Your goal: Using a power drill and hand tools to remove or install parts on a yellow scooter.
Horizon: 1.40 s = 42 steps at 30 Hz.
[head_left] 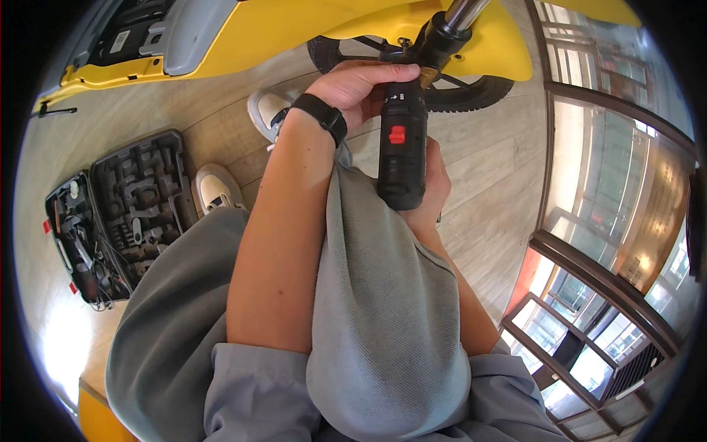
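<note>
A black cordless drill (401,166) with a red slide switch on top points away from me toward the front fork (440,43) of a yellow two-wheeler. My right hand (436,184) grips the drill from its right and underside; the drill body hides most of those fingers. At the drill's front end my left hand (347,90) is closed around the collar, its thumb laid across the top and its fingers hidden behind. A brass-coloured part (428,76) sits just beyond that thumb, at the lower fork. The spoked front wheel (471,96) shows behind the fork.
An opened black tool case (143,202) with moulded slots, a few tools and cables lies on the wood-look floor (479,169) at the left. Yellow bodywork (265,37) spans the top. Dark-framed glass doors (589,272) stand at the right. My knees rise between my arms.
</note>
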### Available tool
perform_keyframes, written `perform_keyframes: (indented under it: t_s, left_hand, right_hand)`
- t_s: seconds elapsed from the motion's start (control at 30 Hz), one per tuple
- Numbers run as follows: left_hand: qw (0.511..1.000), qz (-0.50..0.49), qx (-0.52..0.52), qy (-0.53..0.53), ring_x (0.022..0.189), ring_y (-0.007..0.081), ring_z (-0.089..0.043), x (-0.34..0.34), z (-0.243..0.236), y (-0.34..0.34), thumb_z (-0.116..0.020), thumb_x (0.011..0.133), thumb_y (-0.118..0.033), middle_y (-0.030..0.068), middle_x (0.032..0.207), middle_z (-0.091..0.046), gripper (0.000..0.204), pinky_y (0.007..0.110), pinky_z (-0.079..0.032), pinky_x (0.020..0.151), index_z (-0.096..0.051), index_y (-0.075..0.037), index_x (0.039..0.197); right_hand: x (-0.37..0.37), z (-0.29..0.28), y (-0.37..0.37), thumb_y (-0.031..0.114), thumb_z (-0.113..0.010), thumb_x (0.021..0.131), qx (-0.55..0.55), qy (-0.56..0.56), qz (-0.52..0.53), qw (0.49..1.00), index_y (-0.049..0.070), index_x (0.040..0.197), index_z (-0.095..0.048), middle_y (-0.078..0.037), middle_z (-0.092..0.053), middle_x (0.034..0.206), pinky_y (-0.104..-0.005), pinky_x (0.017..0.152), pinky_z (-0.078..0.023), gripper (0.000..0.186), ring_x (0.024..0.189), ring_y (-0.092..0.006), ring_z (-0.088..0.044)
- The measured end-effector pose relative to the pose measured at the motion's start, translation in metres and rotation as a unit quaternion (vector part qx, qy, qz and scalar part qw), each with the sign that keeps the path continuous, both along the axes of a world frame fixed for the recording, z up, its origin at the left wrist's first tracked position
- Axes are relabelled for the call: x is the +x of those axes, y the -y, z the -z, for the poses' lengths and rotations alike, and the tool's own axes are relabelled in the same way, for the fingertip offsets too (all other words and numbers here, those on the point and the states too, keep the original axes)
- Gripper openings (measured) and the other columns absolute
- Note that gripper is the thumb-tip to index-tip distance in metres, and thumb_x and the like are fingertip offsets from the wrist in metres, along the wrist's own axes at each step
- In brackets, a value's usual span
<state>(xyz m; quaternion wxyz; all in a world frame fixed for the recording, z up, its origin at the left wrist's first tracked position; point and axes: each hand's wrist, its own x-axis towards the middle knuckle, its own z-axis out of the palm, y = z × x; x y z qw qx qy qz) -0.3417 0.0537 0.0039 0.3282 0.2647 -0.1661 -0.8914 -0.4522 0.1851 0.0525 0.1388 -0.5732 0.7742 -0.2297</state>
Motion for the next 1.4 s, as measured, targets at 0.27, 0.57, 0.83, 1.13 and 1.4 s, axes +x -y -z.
perform_keyframes:
  t_s: [0.27,0.57,0.83,1.13,1.4]
  left_hand:
    - [0.998,-0.006,0.053,-0.044,0.093,0.0180,-0.064,0.002,0.009,-0.001,-0.070,0.082,-0.025,0.0096,0.097,-0.068,0.035,0.033,-0.049,0.088,-0.062,-0.002,0.107]
    - [0.998,-0.002,0.037,-0.053,0.093,0.0186,-0.064,0.000,0.013,0.000,-0.069,0.084,-0.027,0.0098,0.099,-0.068,0.037,0.033,-0.049,0.088,-0.061,-0.001,0.109]
    - [0.998,-0.024,0.043,-0.031,0.092,0.0190,-0.064,0.001,0.006,-0.001,-0.066,0.086,-0.028,0.0105,0.098,-0.068,0.036,0.034,-0.050,0.084,-0.061,-0.002,0.109]
    - [0.992,-0.055,0.091,0.069,0.085,0.0149,-0.059,-0.010,-0.005,0.013,-0.057,0.090,-0.032,0.0005,0.101,-0.061,0.027,0.031,-0.048,0.073,-0.058,-0.012,0.109]
    - [0.981,-0.094,0.148,0.087,0.081,0.0155,-0.058,-0.022,-0.010,0.018,-0.065,0.086,-0.025,0.0019,0.092,-0.063,0.021,0.031,-0.048,0.072,-0.062,-0.011,0.101]
  right_hand:
    - [0.002,0.007,0.000,0.020,-0.066,0.077,0.011,0.035,0.019,0.999,0.005,0.110,-0.054,-0.016,-0.062,0.096,-0.0387,0.073,-0.048,0.038,0.086,-0.0354,-0.062]
    - [0.002,0.009,-0.002,0.018,-0.067,0.077,-0.019,0.032,0.007,0.999,0.006,0.115,-0.054,-0.016,-0.062,0.099,-0.0378,0.074,-0.049,0.042,0.088,-0.0349,-0.062]
    - [0.000,0.011,0.000,0.018,-0.066,0.077,-0.027,0.040,0.008,0.999,0.006,0.115,-0.054,-0.014,-0.062,0.100,-0.0364,0.075,-0.049,0.042,0.089,-0.0338,-0.063]
    - [-0.009,0.012,-0.005,0.018,-0.067,0.077,-0.009,0.033,0.011,0.999,0.004,0.115,-0.055,-0.015,-0.063,0.101,-0.0363,0.076,-0.049,0.042,0.091,-0.0339,-0.063]
    - [-0.018,0.018,-0.005,0.014,-0.065,0.079,-0.045,0.033,0.004,0.998,0.002,0.114,-0.057,-0.012,-0.063,0.095,-0.0305,0.074,-0.048,0.037,0.084,-0.0229,-0.060]
